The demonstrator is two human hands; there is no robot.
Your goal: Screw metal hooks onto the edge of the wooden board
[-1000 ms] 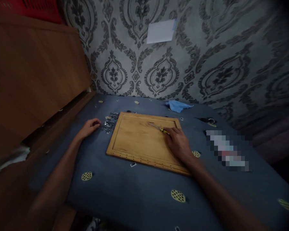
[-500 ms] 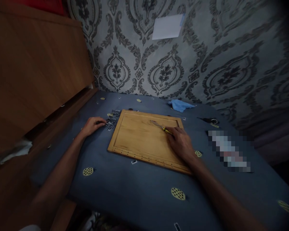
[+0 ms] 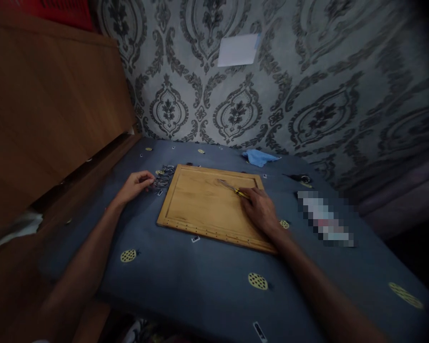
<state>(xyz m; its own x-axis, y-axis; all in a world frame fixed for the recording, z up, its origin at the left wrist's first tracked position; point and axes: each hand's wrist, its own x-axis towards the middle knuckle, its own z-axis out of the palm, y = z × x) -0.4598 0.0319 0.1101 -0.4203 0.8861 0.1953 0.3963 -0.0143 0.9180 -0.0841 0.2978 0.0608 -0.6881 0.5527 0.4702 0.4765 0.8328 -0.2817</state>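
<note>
Centre of frame, on the wooden board (image 3: pixel 196 205): right hand (image 3: pixel 259 209) closed round the handle of a thin yellow-handled tool (image 3: pixel 232 188). Its metal shaft lies low over the board, tip toward the upper left.

Left of the board, on the blue table cover (image 3: pixel 200 286): left hand (image 3: pixel 136 183), fingers curled together, tips touching the near edge of a heap of small metal rings (image 3: pixel 163 177). Cannot tell whether a ring is pinched: too dark, too small. The heap sits just beside the board's upper-left corner, not on it.

Upper right of the board: crumpled blue rag (image 3: pixel 259 157), apart from both hands.

Risk (judgement):
- The rings look tangled and lie on soft cloth. Lifting one may drag others and scatter them toward the gap by the wooden cabinet (image 3: pixel 50 109) at left
- The thin tip, held so flat, could skid on the smooth board under pressure
- Dim light makes either slip harder to catch
</note>
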